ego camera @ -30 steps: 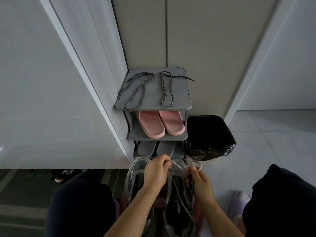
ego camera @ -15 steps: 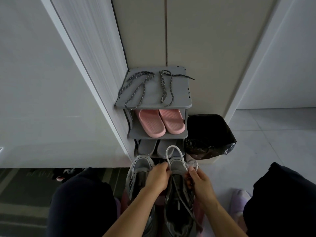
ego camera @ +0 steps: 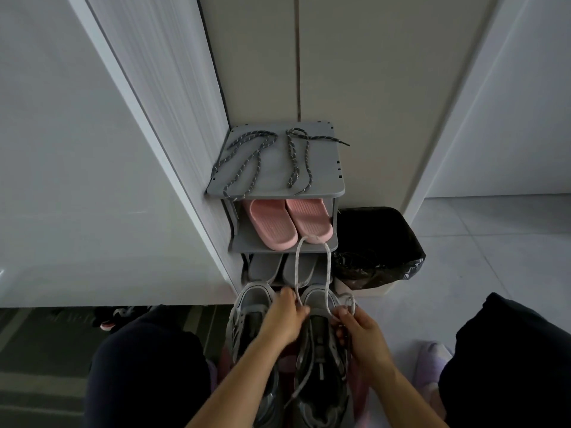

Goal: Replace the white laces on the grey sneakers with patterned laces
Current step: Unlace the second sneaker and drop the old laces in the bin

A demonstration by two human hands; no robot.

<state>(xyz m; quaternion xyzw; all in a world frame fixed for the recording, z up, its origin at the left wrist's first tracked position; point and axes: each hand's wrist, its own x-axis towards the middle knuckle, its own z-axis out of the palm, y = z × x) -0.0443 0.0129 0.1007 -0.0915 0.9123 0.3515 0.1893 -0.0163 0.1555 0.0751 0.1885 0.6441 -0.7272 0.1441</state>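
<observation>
Both hands, left hand (ego camera: 285,316) and right hand (ego camera: 361,329), are pinched on the white lace (ego camera: 297,267), looped toward 12 o'clock above the grey sneaker (ego camera: 321,366) at 6 o'clock. Unlacing is judged in hand; lower eyelets must be freed next, patterned laces (ego camera: 247,159) untouched on the shelf (ego camera: 324,180) at 12 o'clock.

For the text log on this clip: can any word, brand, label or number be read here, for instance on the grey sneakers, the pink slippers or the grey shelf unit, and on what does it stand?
None can be read.
The grey mesh sneakers and the white cord lace: no legible brand or label.
The pink rubber slippers: any embossing is too small to read.
The grey plastic shoe rack, the patterned rope laces and the black bin bag: no lettering visible.
</observation>
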